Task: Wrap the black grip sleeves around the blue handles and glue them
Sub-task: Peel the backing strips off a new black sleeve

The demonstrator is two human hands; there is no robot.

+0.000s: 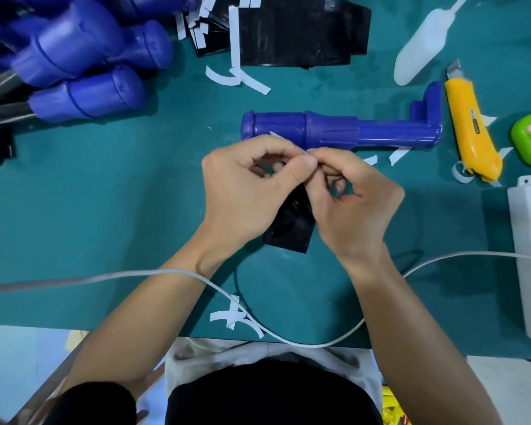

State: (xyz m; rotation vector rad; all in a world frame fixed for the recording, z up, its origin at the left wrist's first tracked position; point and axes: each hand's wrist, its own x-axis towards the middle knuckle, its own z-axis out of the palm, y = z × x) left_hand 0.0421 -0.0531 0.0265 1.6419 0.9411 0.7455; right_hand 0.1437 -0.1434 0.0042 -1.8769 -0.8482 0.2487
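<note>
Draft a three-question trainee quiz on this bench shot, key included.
1. True or false: the lone blue plastic handle lying on the teal mat already wears a black sleeve.
2. The left hand and right hand together pinch: A) the flat black grip sleeve; B) a green timer; C) a white cable.
3. Fill in: the yellow plastic utility knife lies to that handle's ____ (person's side).
Key: 1 false; 2 A; 3 right.
</note>
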